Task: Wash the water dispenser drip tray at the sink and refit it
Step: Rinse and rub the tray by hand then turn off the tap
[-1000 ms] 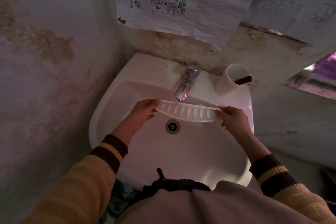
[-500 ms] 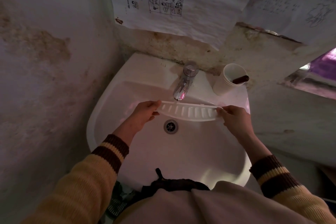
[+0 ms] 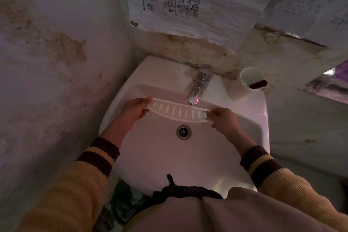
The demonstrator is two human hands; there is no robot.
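A dim washroom corner with stained walls and paper sheets pinned at the top of the frame. At centre, the white slotted drip tray [image 3: 178,112] is held level over the sink [image 3: 154,156], the left hand [image 3: 132,113] pinching one end, the right hand [image 3: 224,118] pinching the other. Since a second ago the tray has slid towards frame left, so the tap [image 3: 195,92] now stands over its right part (probably rinsing end to end). Refitting is not yet begun. At upper right, a white cup [image 3: 244,84] holds a dark stick-like thing.
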